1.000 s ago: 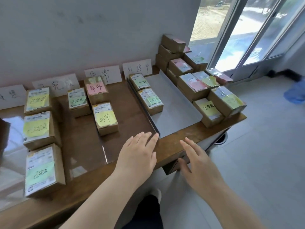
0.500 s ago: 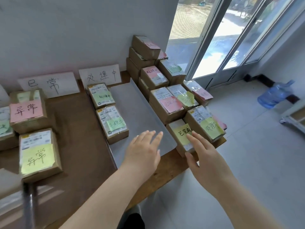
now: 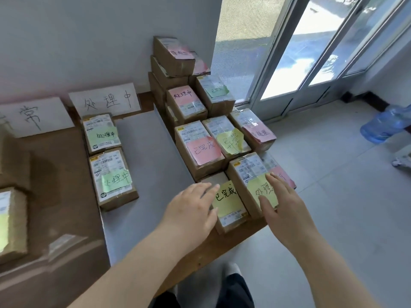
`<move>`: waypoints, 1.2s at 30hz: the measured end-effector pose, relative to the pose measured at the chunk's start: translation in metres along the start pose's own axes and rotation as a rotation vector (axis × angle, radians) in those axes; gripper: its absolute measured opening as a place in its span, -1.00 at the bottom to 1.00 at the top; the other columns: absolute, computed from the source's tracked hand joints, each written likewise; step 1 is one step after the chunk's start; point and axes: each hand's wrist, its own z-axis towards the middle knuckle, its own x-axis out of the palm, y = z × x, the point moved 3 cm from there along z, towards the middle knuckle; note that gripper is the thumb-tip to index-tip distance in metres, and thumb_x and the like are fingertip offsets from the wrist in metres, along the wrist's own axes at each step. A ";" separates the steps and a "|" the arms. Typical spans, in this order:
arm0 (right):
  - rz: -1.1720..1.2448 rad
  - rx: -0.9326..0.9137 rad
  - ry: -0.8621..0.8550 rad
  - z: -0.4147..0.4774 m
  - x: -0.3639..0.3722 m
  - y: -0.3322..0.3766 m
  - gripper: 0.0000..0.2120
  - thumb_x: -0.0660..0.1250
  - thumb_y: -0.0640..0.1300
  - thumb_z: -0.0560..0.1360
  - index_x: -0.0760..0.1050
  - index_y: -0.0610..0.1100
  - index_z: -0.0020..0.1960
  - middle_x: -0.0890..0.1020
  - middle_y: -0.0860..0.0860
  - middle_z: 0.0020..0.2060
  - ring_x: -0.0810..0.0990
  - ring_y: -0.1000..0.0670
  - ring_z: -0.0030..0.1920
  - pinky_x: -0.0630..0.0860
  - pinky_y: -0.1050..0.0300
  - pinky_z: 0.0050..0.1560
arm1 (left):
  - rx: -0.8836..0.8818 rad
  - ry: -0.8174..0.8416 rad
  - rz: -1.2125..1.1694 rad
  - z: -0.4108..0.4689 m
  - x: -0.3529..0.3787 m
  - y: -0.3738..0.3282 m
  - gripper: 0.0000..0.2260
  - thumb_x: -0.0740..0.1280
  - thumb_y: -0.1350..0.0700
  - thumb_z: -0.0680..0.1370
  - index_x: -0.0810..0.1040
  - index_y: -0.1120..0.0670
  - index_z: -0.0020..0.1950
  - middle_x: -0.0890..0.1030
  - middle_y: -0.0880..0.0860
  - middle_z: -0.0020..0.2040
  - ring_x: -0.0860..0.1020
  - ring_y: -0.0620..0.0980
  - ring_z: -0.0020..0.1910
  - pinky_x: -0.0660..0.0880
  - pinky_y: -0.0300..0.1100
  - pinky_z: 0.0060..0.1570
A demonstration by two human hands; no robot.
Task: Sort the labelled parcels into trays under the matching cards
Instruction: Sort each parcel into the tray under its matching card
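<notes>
A pile of brown parcels point(image 3: 195, 152) with coloured notes fills the table's right end. At its near edge lies a small parcel with a yellow note point(image 3: 229, 203), and beside it a taller parcel with a yellow note point(image 3: 251, 174). My left hand point(image 3: 191, 212) hovers open at the left side of the small parcel, fingers spread. My right hand point(image 3: 282, 207) is open over the right part of the taller parcel, covering part of its note. A grey tray point(image 3: 146, 165) under a white card point(image 3: 104, 103) holds two parcels with green notes point(image 3: 102, 134) point(image 3: 113, 176).
Another white card point(image 3: 33, 116) leans on the wall to the left, with more parcels point(image 3: 11, 221) at the left edge. Glass doors stand on the right, and a blue water bottle point(image 3: 387, 123) lies on the floor. The table's front edge point(image 3: 200, 252) is just below my hands.
The view has swung right. Both hands have moved forward and right, from the table's front edge to the two nearest parcels of the pile.
</notes>
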 end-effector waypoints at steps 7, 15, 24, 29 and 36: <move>0.100 -0.085 0.160 0.047 -0.013 -0.047 -0.51 0.21 -0.09 0.59 0.19 -0.03 0.49 0.27 0.07 0.45 0.25 0.08 0.41 0.29 0.29 0.26 | -0.194 0.001 0.030 0.024 0.017 -0.036 -0.53 0.04 -0.05 0.65 0.06 -0.05 0.55 0.17 -0.11 0.52 0.11 -0.15 0.48 0.08 -0.27 0.42; 0.248 -0.187 0.378 0.079 -0.017 -0.083 -0.63 0.19 -0.05 0.59 0.31 0.08 0.38 0.45 0.24 0.17 0.43 0.11 0.19 0.38 0.28 0.08 | -0.613 -0.013 -0.441 0.044 0.064 -0.079 -0.53 0.04 -0.07 0.65 0.12 0.01 0.54 0.19 -0.05 0.52 0.13 -0.12 0.48 0.09 -0.21 0.43; 0.456 -0.289 0.470 0.063 -0.026 -0.094 -0.69 0.20 -0.13 0.58 0.40 0.16 0.27 0.57 0.27 0.07 0.52 0.31 0.08 0.47 0.48 -0.10 | -0.852 -0.105 -0.730 0.042 0.081 -0.132 -0.47 0.15 -0.10 0.61 0.07 -0.06 0.55 0.18 -0.07 0.51 0.15 -0.12 0.45 0.14 -0.17 0.39; 0.478 -0.355 0.378 0.066 -0.049 -0.095 -0.64 0.22 -0.12 0.57 0.36 0.20 0.30 0.52 0.35 0.08 0.51 0.25 0.12 0.47 0.47 -0.05 | -0.781 -0.217 -0.715 0.043 0.049 -0.154 -0.48 0.19 -0.06 0.61 0.08 -0.12 0.53 0.21 -0.14 0.48 0.17 -0.32 0.23 0.18 -0.36 0.17; 0.530 -0.383 0.309 0.072 -0.069 -0.083 -0.56 0.23 -0.15 0.56 0.33 0.07 0.42 0.55 0.24 0.15 0.52 0.20 0.15 0.56 0.18 0.09 | -0.712 -0.349 -0.815 0.048 0.021 -0.163 -0.54 0.24 -0.05 0.59 0.13 -0.33 0.40 0.29 -0.41 0.19 0.28 -0.46 0.11 0.19 -0.55 0.09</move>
